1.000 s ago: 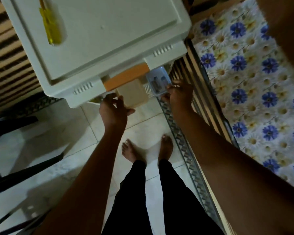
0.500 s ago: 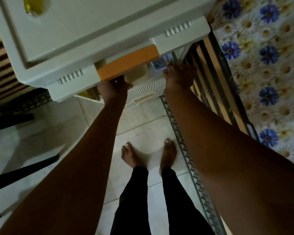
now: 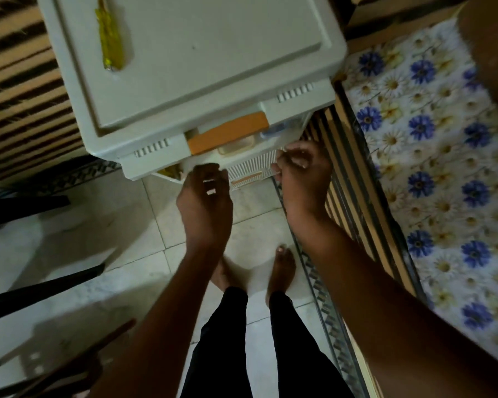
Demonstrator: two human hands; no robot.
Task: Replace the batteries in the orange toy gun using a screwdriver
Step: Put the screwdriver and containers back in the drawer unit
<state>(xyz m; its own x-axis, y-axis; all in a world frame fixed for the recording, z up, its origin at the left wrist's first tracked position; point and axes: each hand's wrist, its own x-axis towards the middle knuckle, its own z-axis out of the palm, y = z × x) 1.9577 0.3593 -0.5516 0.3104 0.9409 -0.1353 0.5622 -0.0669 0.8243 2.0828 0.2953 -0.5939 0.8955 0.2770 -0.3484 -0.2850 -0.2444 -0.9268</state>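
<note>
Fingers of the left hand (image 3: 204, 196) hang loosely curled, holding nothing, just below the drawer (image 3: 250, 165) at frame centre; the right hand (image 3: 302, 170) curls its fingers at the drawer's right corner, though whether they pinch anything I cannot tell. The screwdriver (image 3: 110, 44), yellow-handled and blurred, lies at upper left on the white cabinet (image 3: 213, 53). Both forearms reach up from the bottom edge

Legible text, labels, brands, numbers, signs: none. White drawer cabinet (image 3: 213, 67), centre and upper frame: unmarked. Floral cloth (image 3: 431, 156), right of frame: pattern only.
</note>
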